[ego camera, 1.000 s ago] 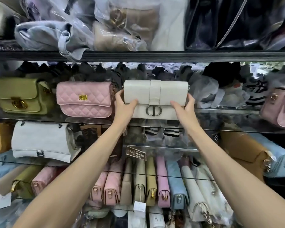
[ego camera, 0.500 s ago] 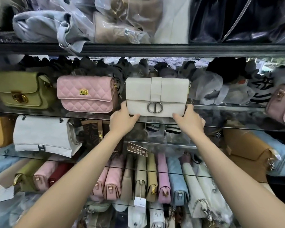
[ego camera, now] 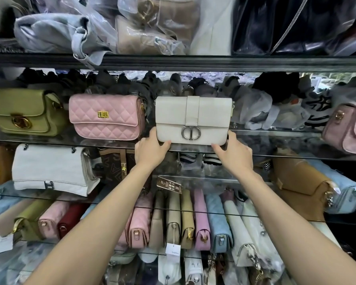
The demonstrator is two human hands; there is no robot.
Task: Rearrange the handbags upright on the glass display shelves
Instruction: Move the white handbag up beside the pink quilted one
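Note:
A white flap handbag (ego camera: pixel 193 116) with a silver round clasp stands upright on the upper glass shelf (ego camera: pixel 275 138), facing me. My left hand (ego camera: pixel 150 149) holds its lower left corner, thumb on the front and fingers behind. My right hand (ego camera: pixel 233 152) holds its lower right corner the same way. Just left of it a pink quilted handbag (ego camera: pixel 106 117) stands upright, and an olive green handbag (ego camera: pixel 23 112) stands further left.
A pale pink bag (ego camera: pixel 347 128) sits at the shelf's right end; wrapped dark bags fill the back. Below lie a white bag (ego camera: pixel 49 167), a tan bag (ego camera: pixel 298 182) and a row of slim bags (ego camera: pixel 181 219) standing on end. Plastic-wrapped bags crowd the top shelf.
Both hands slid from the white bag's sides down to its bottom corners. The bag settled lower onto the glass shelf, close beside the pink quilted bag.

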